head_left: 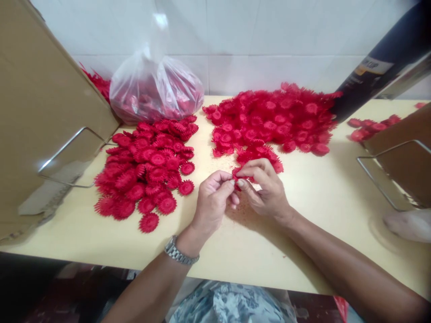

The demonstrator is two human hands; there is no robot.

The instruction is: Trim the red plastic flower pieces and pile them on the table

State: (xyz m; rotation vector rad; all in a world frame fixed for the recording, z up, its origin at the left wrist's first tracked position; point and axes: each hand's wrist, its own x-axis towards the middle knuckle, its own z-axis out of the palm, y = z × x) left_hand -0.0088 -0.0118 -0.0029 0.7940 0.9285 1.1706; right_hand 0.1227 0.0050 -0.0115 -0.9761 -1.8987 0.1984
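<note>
Between my fingertips is a small red fringed disc (236, 176), shaped like a paper-like flower and mostly covered by the fingers. My left hand (215, 197) pinches its left side with thumb and forefinger. Opposite it, my right hand (264, 188) grips the other side, thumb below and fingers above. Just behind the hands lies the near end of a big heap of red fringed pieces (276, 119). To the left of my left hand spreads a second pile of round red discs with toothed edges (148, 168).
A knotted clear plastic bag (156, 92) of red pieces stands at the back left. Cardboard (50, 112) with a wire bracket (63, 152) rises on the left. On the right are a dark leaning box (377, 63), another wire bracket (380, 184) and a few red pieces (373, 125).
</note>
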